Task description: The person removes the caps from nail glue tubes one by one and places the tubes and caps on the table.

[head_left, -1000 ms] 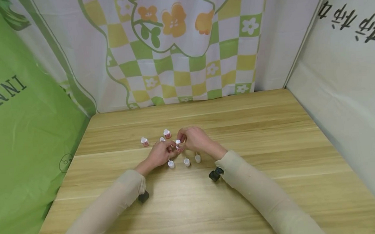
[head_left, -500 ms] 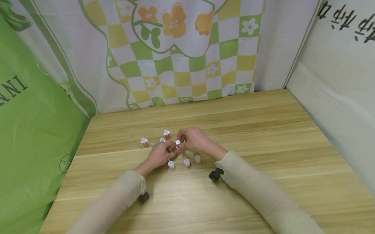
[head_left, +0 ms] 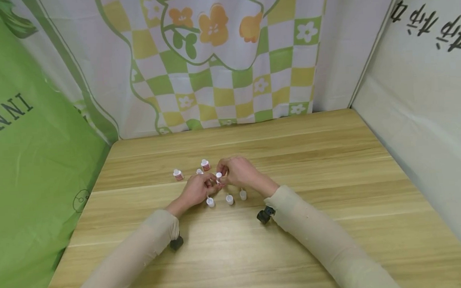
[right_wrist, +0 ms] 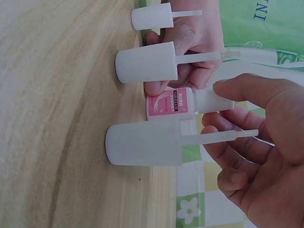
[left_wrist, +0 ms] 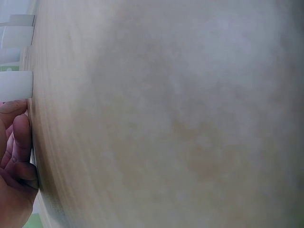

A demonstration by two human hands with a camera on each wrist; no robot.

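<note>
A small nail glue bottle with a pink label and white cap stands upright between the hands. My right hand pinches its cap between thumb and fingers; the other fingers are loosely bent. Low on the bottle, my left hand holds the body with its fingertips, partly hidden in the right wrist view. Near me, three white brush caps stand on the table with their brushes up: a left one, a middle one and a right one.
Behind the left hand are more small bottles: one at the left, one farther back and one partly hidden. The wooden table meets a patterned curtain at its back edge.
</note>
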